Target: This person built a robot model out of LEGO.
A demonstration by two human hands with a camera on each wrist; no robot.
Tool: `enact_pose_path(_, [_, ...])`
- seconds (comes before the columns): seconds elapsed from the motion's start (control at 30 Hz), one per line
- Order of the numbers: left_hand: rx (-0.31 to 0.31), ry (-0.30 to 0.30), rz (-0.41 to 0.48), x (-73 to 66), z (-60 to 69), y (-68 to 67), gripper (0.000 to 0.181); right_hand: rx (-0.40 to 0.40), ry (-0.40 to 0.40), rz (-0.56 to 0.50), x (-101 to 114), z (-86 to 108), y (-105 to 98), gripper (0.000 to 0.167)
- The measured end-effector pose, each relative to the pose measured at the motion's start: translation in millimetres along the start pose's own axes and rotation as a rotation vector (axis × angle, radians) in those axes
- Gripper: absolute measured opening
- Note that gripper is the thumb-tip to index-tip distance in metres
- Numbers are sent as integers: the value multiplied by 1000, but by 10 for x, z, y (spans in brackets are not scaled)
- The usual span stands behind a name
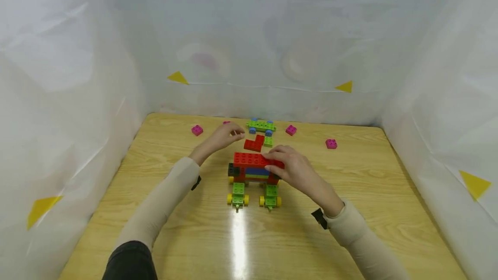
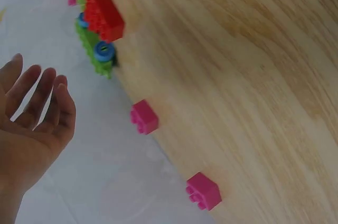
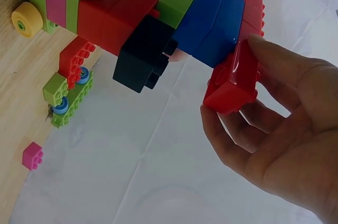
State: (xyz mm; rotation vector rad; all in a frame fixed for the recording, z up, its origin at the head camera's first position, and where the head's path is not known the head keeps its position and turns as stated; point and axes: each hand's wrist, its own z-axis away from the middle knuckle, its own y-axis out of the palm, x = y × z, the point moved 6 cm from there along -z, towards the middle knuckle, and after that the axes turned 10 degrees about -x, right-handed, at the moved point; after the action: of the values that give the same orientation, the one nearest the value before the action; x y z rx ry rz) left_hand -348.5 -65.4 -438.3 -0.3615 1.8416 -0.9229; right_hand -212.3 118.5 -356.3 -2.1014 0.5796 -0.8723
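Note:
A built toy of coloured bricks (image 1: 256,171) stands at the table's middle on green wheeled bases (image 1: 238,192) with yellow wheels. Red bricks form its top, with blue, green and black bricks below. My right hand (image 1: 293,168) grips a red brick (image 3: 231,81) at the top's right end, thumb on one side and fingers on the other. In the right wrist view this brick touches the neighbouring red and blue bricks; whether it is fully pressed on I cannot tell. My left hand (image 1: 223,137) hovers behind the toy's left side, fingers loosely bent, holding nothing.
Behind the toy lie loose red bricks (image 1: 253,144), a light green brick (image 1: 268,141) and a green wheeled base (image 1: 261,126) with blue wheels. Several pink bricks (image 1: 291,130) are spread along the back of the wooden table (image 1: 175,228). White sheeting (image 1: 253,55) encloses the back and sides.

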Motion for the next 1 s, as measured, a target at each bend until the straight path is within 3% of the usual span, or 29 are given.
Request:
enact_pose_path(0.17, [35, -60, 22, 159, -64, 192, 35, -18, -14, -6, 10, 10, -2, 30])
enact_pose_path(0.33, [55, -139, 115, 345, -44, 376, 43, -27, -26, 0, 18, 7, -2, 30])
enact_pose_path(0.5, [78, -151, 143, 476, -25, 559, 49, -8, -5, 11, 9, 13, 33, 29])
enact_pose_path(0.7, [77, -139, 89, 567, -18, 706, 52, -8, -21, 5, 16, 19, 70, 29])
enact_pose_path(1.0, [-8, -132, -49, 587, -10, 694, 39, -5, -30, -6, 23, -30, 104, 31])
